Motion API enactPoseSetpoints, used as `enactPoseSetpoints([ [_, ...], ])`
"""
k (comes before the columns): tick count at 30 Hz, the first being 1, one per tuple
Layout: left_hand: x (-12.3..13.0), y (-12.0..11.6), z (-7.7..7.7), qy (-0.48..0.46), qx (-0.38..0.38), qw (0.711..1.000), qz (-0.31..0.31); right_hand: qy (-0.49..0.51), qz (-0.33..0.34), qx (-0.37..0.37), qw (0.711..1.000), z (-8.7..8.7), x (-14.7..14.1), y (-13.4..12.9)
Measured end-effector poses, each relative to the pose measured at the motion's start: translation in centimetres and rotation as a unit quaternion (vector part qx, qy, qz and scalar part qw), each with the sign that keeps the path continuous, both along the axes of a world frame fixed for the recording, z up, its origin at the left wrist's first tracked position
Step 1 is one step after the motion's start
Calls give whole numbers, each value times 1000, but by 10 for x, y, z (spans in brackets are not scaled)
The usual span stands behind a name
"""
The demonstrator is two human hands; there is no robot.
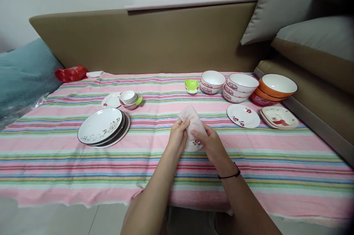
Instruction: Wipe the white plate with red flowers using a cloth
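Over the middle of the striped cloth, my left hand [178,136] and my right hand [210,142] hold a small white plate with a red flower print [195,145] between them. A pale pink cloth [191,117] is draped over the plate's top; both hands pinch it against the plate. Only the plate's lower edge shows below the cloth. A black band circles my right wrist.
A stack of large white plates [101,128] lies left, with small cups and a saucer [127,98] behind. Stacked bowls [240,85], orange bowls [276,87], a green dish [191,85], a flowered plate [243,115] and square plates [280,117] sit right. Sofa cushions surround.
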State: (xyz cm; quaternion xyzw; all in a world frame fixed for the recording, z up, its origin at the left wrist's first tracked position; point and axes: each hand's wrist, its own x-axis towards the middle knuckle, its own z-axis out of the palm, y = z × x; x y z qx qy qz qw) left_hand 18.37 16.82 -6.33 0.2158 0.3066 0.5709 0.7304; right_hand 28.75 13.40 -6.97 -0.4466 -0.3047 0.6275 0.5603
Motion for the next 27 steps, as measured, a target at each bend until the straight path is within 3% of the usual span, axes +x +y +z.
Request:
enactPoseSetpoints([
  [6, -10, 7, -3, -21, 27, 999, -17, 7, -14, -8, 1000, -3, 2, 0],
  [14, -13, 5, -4, 27, 21, 999, 38, 52, -70, 32, 996, -11, -18, 2],
  [18, -19, 8, -13, 147, 42, 985, 82, 32, -71, 42, 996, -16, -26, 5],
  [22, -32, 11, -22, 328, 53, 937, 102, -63, -86, 73, 992, -27, -8, 13],
  [24, -39, 10, -25, 383, 41, 915, 119, -192, -124, 126, 965, -35, 8, 19],
  [27, -49, 5, -31, 479, 14, 869, 122, -448, -108, 183, 869, -51, 27, 26],
])
